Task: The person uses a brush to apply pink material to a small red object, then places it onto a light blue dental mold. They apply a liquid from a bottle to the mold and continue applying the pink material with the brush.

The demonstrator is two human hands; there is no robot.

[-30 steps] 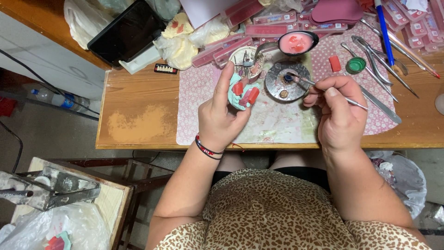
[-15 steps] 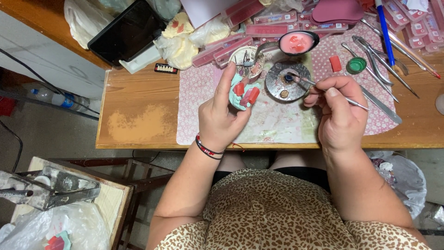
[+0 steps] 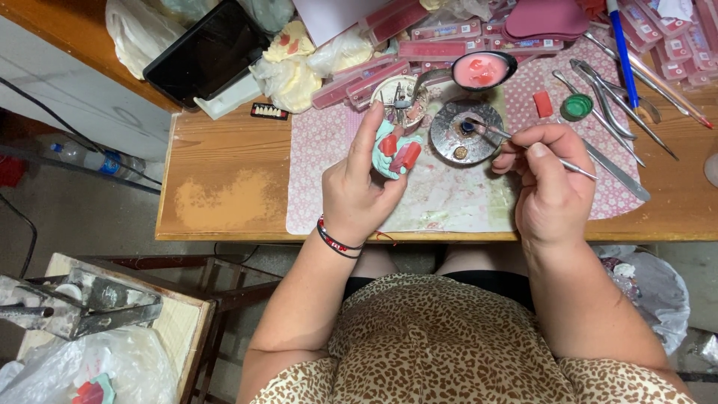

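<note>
Our left hand (image 3: 359,187) pinches the small, rigid but probably brittle teal dental cast (image 3: 390,150) by its edges, sparing the soft red wax, while our right hand (image 3: 550,183) grips a thin metal tool (image 3: 523,144).

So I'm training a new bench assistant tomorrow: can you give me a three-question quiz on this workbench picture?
1. True or false: the left hand holds a green model with red wax blocks.
2. Where does the tip of the thin metal tool in the right hand point? A) the round metal dish B) the black tablet C) the blue pen
3. What colour is the small round cap beside the red block?

Key: 1 true; 2 A; 3 green.
</note>
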